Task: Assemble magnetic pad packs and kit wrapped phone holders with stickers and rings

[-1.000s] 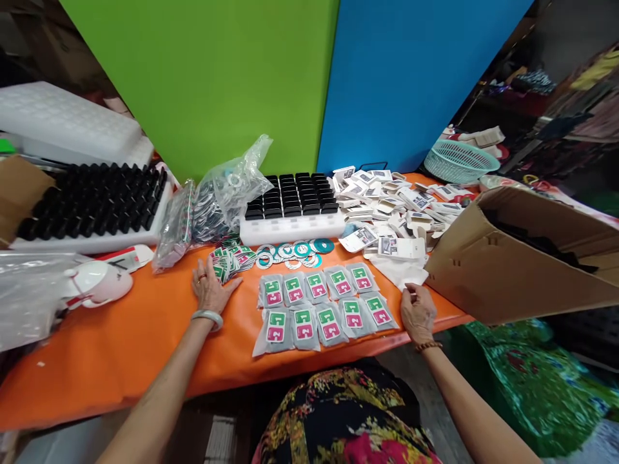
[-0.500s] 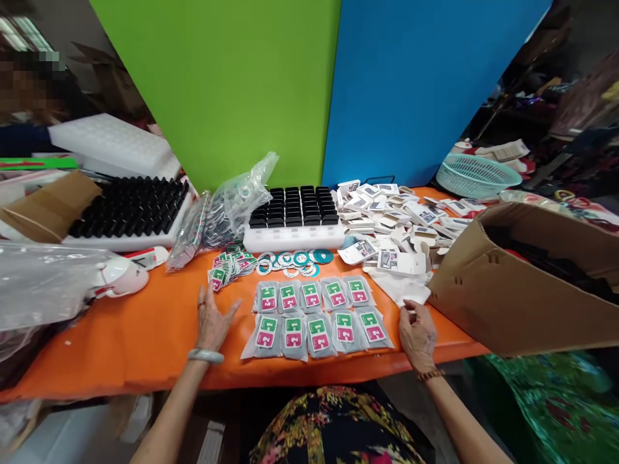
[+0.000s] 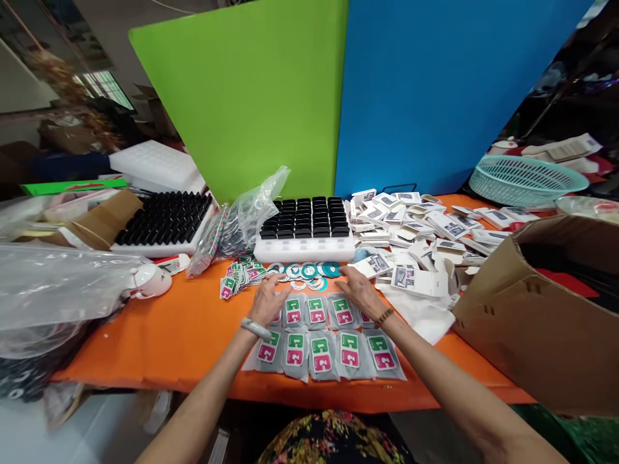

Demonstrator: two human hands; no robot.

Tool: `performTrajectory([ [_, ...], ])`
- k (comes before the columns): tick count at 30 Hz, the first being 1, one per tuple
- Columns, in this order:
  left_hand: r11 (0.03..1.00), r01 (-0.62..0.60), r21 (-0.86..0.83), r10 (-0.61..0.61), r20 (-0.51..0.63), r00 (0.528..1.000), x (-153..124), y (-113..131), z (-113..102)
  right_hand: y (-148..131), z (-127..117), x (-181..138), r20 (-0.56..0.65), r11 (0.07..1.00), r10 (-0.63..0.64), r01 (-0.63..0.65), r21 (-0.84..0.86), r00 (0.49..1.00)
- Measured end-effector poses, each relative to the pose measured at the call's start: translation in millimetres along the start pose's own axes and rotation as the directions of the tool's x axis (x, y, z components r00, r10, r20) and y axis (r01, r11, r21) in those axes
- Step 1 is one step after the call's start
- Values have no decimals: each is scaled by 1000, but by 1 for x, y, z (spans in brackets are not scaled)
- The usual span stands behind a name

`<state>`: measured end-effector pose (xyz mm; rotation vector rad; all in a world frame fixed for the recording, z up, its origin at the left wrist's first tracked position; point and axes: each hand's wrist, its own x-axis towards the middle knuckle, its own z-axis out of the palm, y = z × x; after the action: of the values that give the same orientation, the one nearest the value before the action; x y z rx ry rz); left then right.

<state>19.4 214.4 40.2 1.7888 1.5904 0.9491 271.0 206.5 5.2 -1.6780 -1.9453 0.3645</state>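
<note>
My left hand (image 3: 267, 300), wearing a pale bangle, hovers over the upper left of two rows of grey packets (image 3: 320, 356). Its thumb and fingers are apart, and nothing shows in it. Over the right end of the upper row is my right hand (image 3: 360, 293), fingers stretched toward a pile of white and teal rings (image 3: 309, 271). I see nothing held there either. Each visible packet carries a green and pink label marked 1 and 2. Beside my left fingertips lies a heap of similar loose labels (image 3: 236, 277). Both hands partly cover packets of the upper row.
Behind the rings stands a white foam tray (image 3: 304, 249) of black pieces, with a clear plastic bag (image 3: 261, 203) beside it. Small white boxes (image 3: 418, 281) are heaped at the right, next to a large cardboard box (image 3: 522, 335). Another black-filled tray (image 3: 155, 247) sits left.
Both hands have moved inward and forward from the sides of the packets to just before the rings. My right hand has left the white cloth. The view has shifted somewhat.
</note>
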Motion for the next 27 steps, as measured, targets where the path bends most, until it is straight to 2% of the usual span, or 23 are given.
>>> performTrajectory([
  [3, 999, 5, -43, -4, 42, 999, -2, 7, 8, -2, 15, 25, 115, 986, 0, 19, -165, 993],
  [7, 997, 50, -50, -46, 84, 995, -9, 4, 10, -1, 27, 41, 171, 972, -1, 41, -230, 985],
  [13, 996, 87, -30, -82, 135, 988, -11, -7, 18, 3, 33, 49, 260, 942, -94, 171, -290, 961],
  [17, 986, 126, -114, -108, 150, 983, -9, -5, 26, 4, 34, 47, 251, 926, -149, 224, -305, 957],
  [20, 936, 234, -263, -185, 199, 962, -7, 5, 34, 8, 33, 46, 180, 928, -165, 215, -305, 970],
  [22, 829, 381, -410, -282, 283, 917, -4, 12, 41, 11, 32, 45, 119, 933, -172, 200, -300, 978],
  [23, 737, 467, -488, -329, 344, 879, -2, 16, 45, 12, 32, 44, 89, 935, -178, 196, -295, 980],
  [25, 489, 623, -611, -383, 491, 783, 2, 23, 53, 11, 32, 41, 40, 939, -190, 193, -284, 981],
  [27, 237, 724, -648, -365, 631, 685, 8, 29, 60, 7, 32, 33, -15, 940, -236, 224, -257, 972],
])
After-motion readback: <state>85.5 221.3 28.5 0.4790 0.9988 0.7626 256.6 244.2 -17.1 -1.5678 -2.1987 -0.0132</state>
